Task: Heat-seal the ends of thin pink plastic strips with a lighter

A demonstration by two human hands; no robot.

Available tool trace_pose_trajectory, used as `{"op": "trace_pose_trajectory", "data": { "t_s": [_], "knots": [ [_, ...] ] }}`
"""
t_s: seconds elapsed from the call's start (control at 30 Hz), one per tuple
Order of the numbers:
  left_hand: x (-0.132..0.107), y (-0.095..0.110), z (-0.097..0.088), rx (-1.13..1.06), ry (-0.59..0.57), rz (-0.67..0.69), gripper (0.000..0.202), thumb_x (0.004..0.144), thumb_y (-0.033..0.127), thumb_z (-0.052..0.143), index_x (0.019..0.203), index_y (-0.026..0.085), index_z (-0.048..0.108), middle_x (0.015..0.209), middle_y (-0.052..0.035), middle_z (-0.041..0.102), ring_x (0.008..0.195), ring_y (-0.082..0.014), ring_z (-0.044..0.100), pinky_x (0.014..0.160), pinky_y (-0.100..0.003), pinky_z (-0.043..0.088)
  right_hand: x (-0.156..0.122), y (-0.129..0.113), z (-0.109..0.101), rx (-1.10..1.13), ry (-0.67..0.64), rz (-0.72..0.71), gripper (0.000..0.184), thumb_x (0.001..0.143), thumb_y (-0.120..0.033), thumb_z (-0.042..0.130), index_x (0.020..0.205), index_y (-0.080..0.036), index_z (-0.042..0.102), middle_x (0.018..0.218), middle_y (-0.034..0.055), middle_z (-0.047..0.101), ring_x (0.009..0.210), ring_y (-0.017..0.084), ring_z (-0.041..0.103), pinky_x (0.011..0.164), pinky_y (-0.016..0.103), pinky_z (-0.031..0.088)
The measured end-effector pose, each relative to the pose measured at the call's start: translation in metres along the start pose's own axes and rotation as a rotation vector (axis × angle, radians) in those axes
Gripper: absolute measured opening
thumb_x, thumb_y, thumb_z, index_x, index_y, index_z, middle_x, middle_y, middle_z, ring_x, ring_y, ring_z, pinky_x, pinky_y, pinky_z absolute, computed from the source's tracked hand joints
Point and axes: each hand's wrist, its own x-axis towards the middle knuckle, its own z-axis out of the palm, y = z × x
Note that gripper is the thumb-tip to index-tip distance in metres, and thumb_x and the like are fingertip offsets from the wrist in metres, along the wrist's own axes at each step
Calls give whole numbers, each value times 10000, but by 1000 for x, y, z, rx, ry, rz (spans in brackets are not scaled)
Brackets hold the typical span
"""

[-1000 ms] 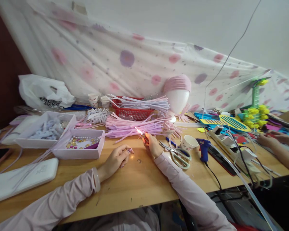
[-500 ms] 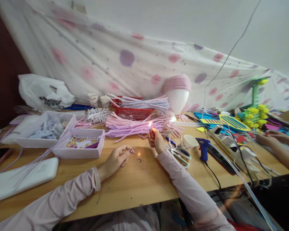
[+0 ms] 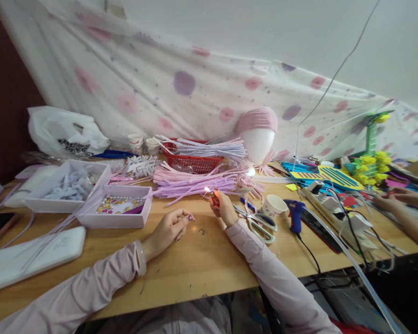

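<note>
My right hand (image 3: 225, 209) is wrapped round a red lighter (image 3: 215, 198), with a small flame (image 3: 206, 189) burning at its top. Lower and to the left, my left hand (image 3: 170, 228) rests over the table with thumb and fingers pinched together; whatever they hold, if anything, is too small to make out. Behind the flame lies a bundle of pink and purple fuzzy stems (image 3: 191, 184). Scissors with pale green handles (image 3: 261, 227) lie beside my right wrist, close to a paper cup (image 3: 274, 205).
A white box of beads and gems (image 3: 114, 220) stands left of my left hand. On the right are a blue glue gun (image 3: 295, 215) and a power strip (image 3: 329, 204) with cords. A red basket (image 3: 195, 163) is at the back. Another person's hands (image 3: 400, 202) are at far right.
My right hand has tipped the lighter to the left and lowered it slightly, so the flame is now nearer my left hand. The left hand has hardly moved.
</note>
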Motion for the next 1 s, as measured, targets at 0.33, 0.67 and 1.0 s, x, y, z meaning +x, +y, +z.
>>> {"op": "trace_pose_trajectory", "data": {
  "t_s": [0.33, 0.67, 1.0],
  "knots": [
    [-1, 1, 1, -11, 12, -10, 296, 785, 456, 494, 800, 161, 512, 401, 101, 360, 361, -58, 287, 423, -209, 200, 7, -13, -16, 320, 110, 50, 360, 783, -501, 369, 568, -212, 382, 368, -98, 219, 316, 55, 104, 339, 187, 57],
    [0, 1, 0, 0, 27, -3, 319, 802, 472, 466, 820, 156, 509, 400, 100, 363, 368, -63, 288, 442, -214, 222, 5, -9, -13, 305, 151, 29, 387, 763, -512, 359, 530, -204, 373, 390, -88, 215, 329, 49, 117, 354, 185, 63],
    [-1, 1, 0, 10, 48, -1, 314, 789, 474, 469, 803, 162, 502, 403, 102, 356, 363, -61, 288, 432, -213, 218, 5, -9, -17, 347, 91, 72, 295, 726, -415, 343, 510, -214, 338, 381, -86, 186, 333, 55, 73, 357, 200, 34]
  ]
}}
